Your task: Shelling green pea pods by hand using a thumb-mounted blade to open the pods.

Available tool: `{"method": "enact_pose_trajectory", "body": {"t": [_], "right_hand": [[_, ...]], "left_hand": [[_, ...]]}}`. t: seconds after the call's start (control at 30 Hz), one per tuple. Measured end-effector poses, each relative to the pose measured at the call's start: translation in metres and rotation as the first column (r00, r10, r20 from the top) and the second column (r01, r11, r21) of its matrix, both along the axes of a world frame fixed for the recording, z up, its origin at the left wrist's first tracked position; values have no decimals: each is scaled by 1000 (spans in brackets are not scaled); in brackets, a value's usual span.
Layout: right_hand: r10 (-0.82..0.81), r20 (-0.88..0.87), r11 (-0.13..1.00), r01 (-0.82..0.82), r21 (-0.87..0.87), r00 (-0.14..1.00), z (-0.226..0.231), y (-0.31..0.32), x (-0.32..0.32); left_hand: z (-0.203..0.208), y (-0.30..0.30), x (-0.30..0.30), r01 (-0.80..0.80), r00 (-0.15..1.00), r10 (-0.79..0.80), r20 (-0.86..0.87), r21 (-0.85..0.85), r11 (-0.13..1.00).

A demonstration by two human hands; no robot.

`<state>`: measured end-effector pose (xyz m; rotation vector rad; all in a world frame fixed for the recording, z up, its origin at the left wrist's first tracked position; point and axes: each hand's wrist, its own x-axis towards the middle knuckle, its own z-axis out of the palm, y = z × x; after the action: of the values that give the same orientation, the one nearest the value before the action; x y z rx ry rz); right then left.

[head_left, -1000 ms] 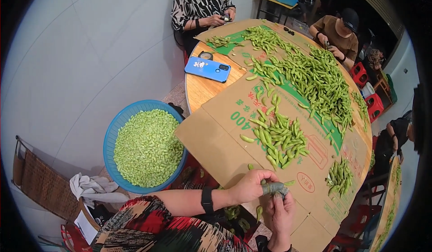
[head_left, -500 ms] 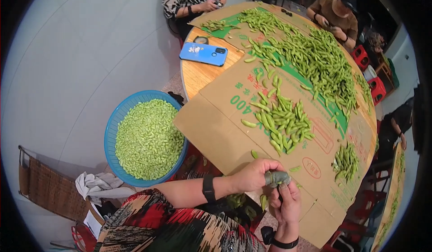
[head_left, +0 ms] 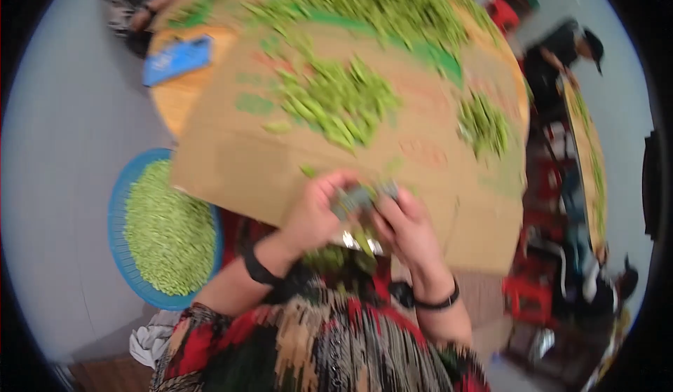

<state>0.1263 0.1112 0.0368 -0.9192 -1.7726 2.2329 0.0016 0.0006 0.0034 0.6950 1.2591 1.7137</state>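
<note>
My left hand [head_left: 319, 210] and my right hand [head_left: 412, 231] meet over the near edge of the cardboard, fingers curled in a pinch. Grey-green coverings wrap some of the fingertips. Between them a bit of green bean pod [head_left: 371, 191] shows, smeared by motion. Just below the fingers is another green pod [head_left: 363, 241], beside a shiny patch; whether it is held or loose I cannot tell. Ahead of my hands lies a small heap of pods [head_left: 336, 105] on the cardboard sheet [head_left: 238, 161].
A blue basket [head_left: 119, 252] of shelled green beans [head_left: 168, 231] stands left of the table. A blue phone [head_left: 179, 59] lies on the bare wood. More pods [head_left: 378, 3] cover the far side, with a small pile [head_left: 484, 126] at right. Other people sit around, by red stools [head_left: 526, 297].
The view has swung rightward and down, so table and basket appear further left. My hands have drawn slightly apart, still pinching; people and stools on the right show more.
</note>
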Motion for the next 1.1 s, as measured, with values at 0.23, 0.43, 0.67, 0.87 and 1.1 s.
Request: {"method": "enact_pose_trajectory", "body": {"t": [0.23, 0.43, 0.67, 0.87, 1.1], "right_hand": [[39, 156, 639, -145, 756, 987, 5, 34, -20], [-88, 321, 202, -299, 933, 943, 7, 57, -70], [-155, 293, 250, -250, 936, 944, -1, 73, -50], [106, 29, 947, -92, -306, 994, 16, 40, -6], [137, -95, 981, -148, -125, 986, 15, 9, 11]], "left_hand": [[2, -9, -6, 41, 999, -40, 18, -61, 997], [14, -17, 0, 358, 912, -377, -161, -133, 924], [6, -10, -5, 173, 975, -178, -135, -49, 984], [10, 6, -7, 157, 796, -200, 571, 125, 980], [2, 14, -3, 41, 837, -132, 531, 179, 983]]}}
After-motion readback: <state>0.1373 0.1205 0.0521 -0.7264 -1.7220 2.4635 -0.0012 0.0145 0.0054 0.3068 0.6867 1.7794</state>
